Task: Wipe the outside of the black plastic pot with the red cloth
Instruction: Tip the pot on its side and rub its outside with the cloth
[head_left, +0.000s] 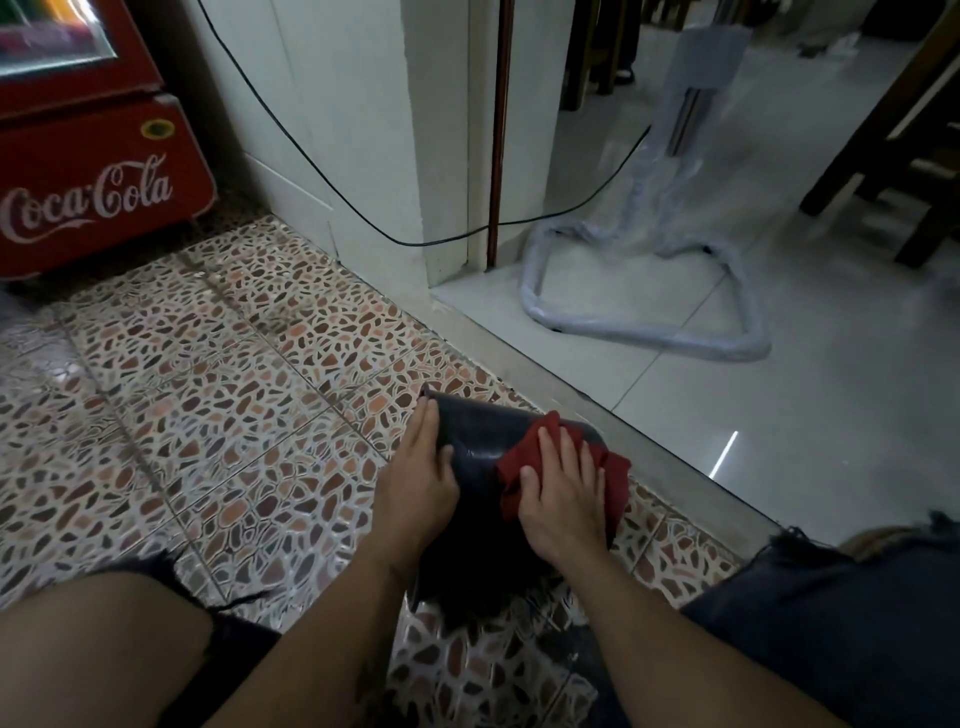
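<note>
The black plastic pot (475, 441) lies on its side on the patterned floor tiles between my knees. My left hand (422, 475) rests flat against the pot's left side, fingers pointing away from me, steadying it. My right hand (563, 493) presses the crumpled red cloth (519, 460) onto the pot's upper right side; the cloth bunches out from under my palm on both sides. The near part of the pot is dark and partly hidden by my forearms.
A red Coca-Cola cooler (88, 171) stands at the far left. A white wall corner (415, 156) with a black cable (322, 171) is ahead. A plastic-wrapped metal stand (649, 312) sits on the white floor beyond a raised step (623, 415). Wooden chair legs (883, 156) are at right.
</note>
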